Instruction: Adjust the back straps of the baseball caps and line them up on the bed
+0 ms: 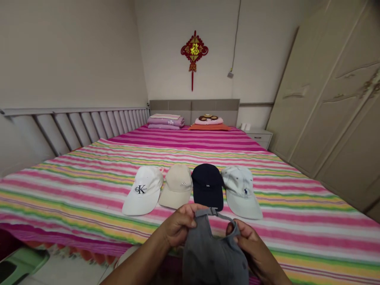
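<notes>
Both my hands hold a grey baseball cap (212,253) at the near edge of the bed, its back strap and buckle uppermost. My left hand (179,223) pinches the strap's left end, thumb on top. On the other side, my right hand (247,239) grips the cap's rim where the strap meets it. Beyond them four caps would be several in a row: a white cap (145,188) with CK lettering, a beige cap (177,186), a navy cap (208,184) and a pale cap (241,190) with a small rider logo. The grey cap's brim is hidden.
A striped sheet covers the bed (74,186). Folded purple bedding (165,121) and a pink pillow stack (209,122) lie by the headboard (215,109). A metal railing (89,124) runs along the left. A nightstand (261,137) and wardrobe (320,103) stand right; a green stool (28,261) is lower left.
</notes>
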`<state>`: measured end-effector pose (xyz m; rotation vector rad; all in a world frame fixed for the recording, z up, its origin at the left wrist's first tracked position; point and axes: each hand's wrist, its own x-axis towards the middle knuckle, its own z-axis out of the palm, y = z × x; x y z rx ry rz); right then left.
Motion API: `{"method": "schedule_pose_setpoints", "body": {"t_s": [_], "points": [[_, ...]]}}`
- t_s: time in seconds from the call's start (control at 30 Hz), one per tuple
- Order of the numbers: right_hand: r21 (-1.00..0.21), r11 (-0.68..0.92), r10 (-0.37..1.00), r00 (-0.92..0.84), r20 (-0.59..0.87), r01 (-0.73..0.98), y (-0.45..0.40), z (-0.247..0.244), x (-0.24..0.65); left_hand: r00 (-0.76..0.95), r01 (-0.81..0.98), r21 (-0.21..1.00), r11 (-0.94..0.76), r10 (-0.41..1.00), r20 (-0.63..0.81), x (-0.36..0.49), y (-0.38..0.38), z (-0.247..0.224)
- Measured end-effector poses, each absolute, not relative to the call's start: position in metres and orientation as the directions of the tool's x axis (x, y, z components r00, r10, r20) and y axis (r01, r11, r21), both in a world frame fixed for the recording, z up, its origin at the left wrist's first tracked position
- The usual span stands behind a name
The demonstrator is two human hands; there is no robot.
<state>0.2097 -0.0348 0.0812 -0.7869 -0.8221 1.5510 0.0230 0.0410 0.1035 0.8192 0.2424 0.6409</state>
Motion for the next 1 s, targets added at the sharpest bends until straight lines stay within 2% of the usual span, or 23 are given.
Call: {"method": "schedule_pose_setpoints", "body": {"t_s": [0.17, 0.33, 0.37, 0.43, 0.5, 0.57, 0.73, 1.0], "points": [[-0.942, -0.053, 0.995, -0.099, -0.021, -0.33, -0.039, 0.096, 0.219, 0.756, -0.328, 0.811, 0.484, 0.649, -0.082, 0.031, 0.033, 0.107], [-0.954, 0.068, 0.971, -0.201, 0.131, -0.293, -0.042, 0.107, 0.221, 0.691, -0.262, 0.861, 0.436, 0.707, -0.148, 0.038, 0.024, 0.113], [-0.968, 0.113, 0.972, -0.178, 0.155, -0.225, -0.043, 0.11, 0.219, 0.684, -0.261, 0.87, 0.419, 0.716, -0.14, 0.039, 0.023, 0.114], [-0.964, 0.265, 0.96, -0.108, 0.259, 0.038, -0.045, 0.118, 0.214, 0.685, -0.234, 0.892, 0.388, 0.716, -0.131, 0.041, 0.02, 0.115], [-0.841, 0.423, 0.905, -0.115, 0.41, 0.338, -0.049, 0.125, 0.209, 0.705, -0.181, 0.91, 0.373, 0.694, -0.144, 0.042, 0.018, 0.115], [-0.693, 0.52, 0.845, -0.183, 0.502, 0.5, -0.053, 0.131, 0.204, 0.73, -0.131, 0.922, 0.365, 0.664, -0.159, 0.043, 0.015, 0.114], [-0.572, 0.555, 0.821, -0.285, 0.495, 0.603, -0.06, 0.13, 0.201, 0.69, -0.124, 0.921, 0.368, 0.699, -0.187, 0.043, 0.01, 0.112], [-0.377, 0.539, 0.795, -0.308, 0.523, 0.753, -0.063, 0.119, 0.196, 0.655, -0.226, 0.9, 0.374, 0.742, -0.143, 0.044, 0.01, 0.102]]}}
